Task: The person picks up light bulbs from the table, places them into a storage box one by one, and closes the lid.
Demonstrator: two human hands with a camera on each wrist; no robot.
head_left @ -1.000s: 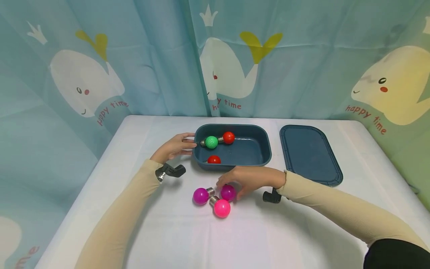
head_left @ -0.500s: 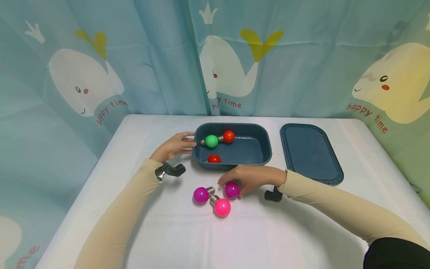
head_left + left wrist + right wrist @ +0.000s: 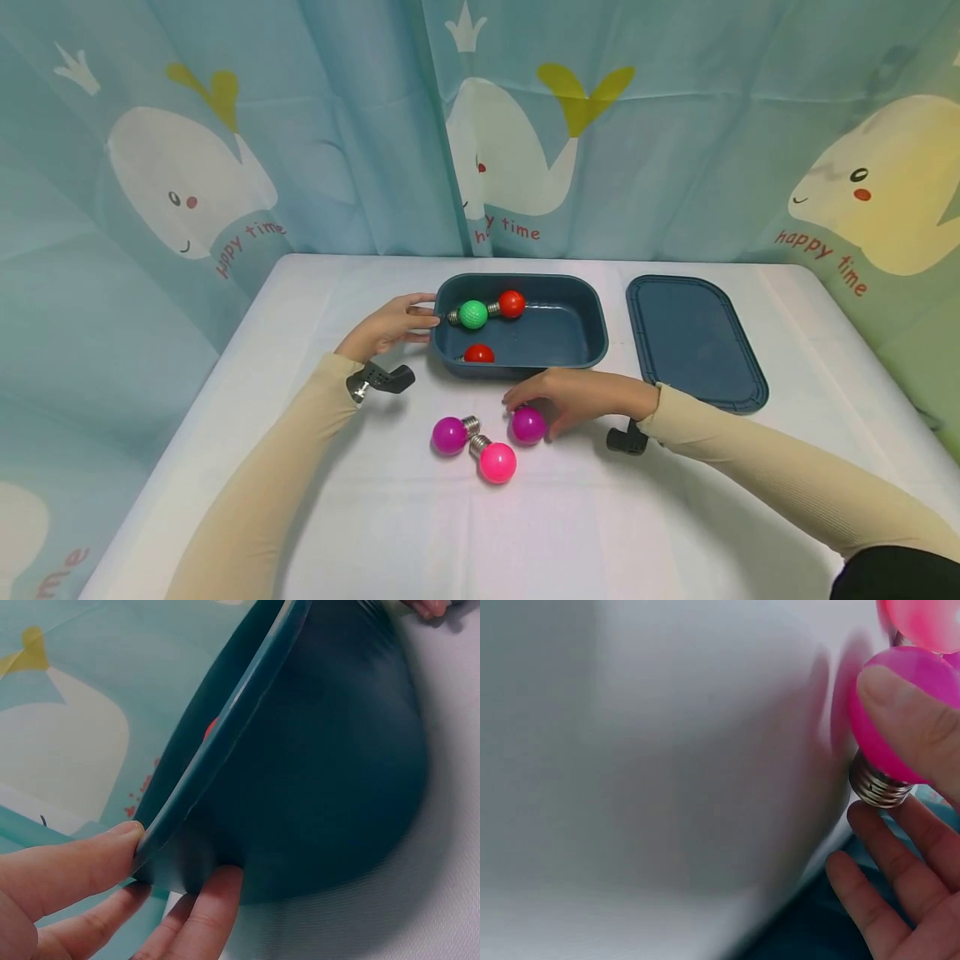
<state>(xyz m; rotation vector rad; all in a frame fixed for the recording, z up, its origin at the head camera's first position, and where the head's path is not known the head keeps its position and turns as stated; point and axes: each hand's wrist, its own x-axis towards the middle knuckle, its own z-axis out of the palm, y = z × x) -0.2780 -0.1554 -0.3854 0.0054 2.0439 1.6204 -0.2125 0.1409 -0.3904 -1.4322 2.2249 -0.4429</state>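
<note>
My left hand (image 3: 386, 327) touches the left end of a dark blue plastic box (image 3: 558, 360). In the left wrist view its thumb meets the rim and its fingers lie against the outer wall. My right hand (image 3: 581, 393) holds a purple light bulb (image 3: 528, 426) just in front of the box. Seen from the right wrist, the thumb lies on the globe of this bulb (image 3: 871, 742) and the fingers are by its metal screw base (image 3: 877, 784). Left of that hand lie a second purple bulb (image 3: 449, 436) and a pink bulb (image 3: 497, 463).
Inside the box are a green bulb (image 3: 473, 314), a red bulb (image 3: 512, 303) and another red bulb (image 3: 478, 353) partly hidden by the front wall. A flat dark blue lid (image 3: 697, 342) lies to the right on the white-covered table (image 3: 375, 517). A whale-print curtain (image 3: 360, 167) hangs behind.
My right hand has shifted a little to the right with the purple bulb, away from the other two bulbs. The left hand stays at the box.
</note>
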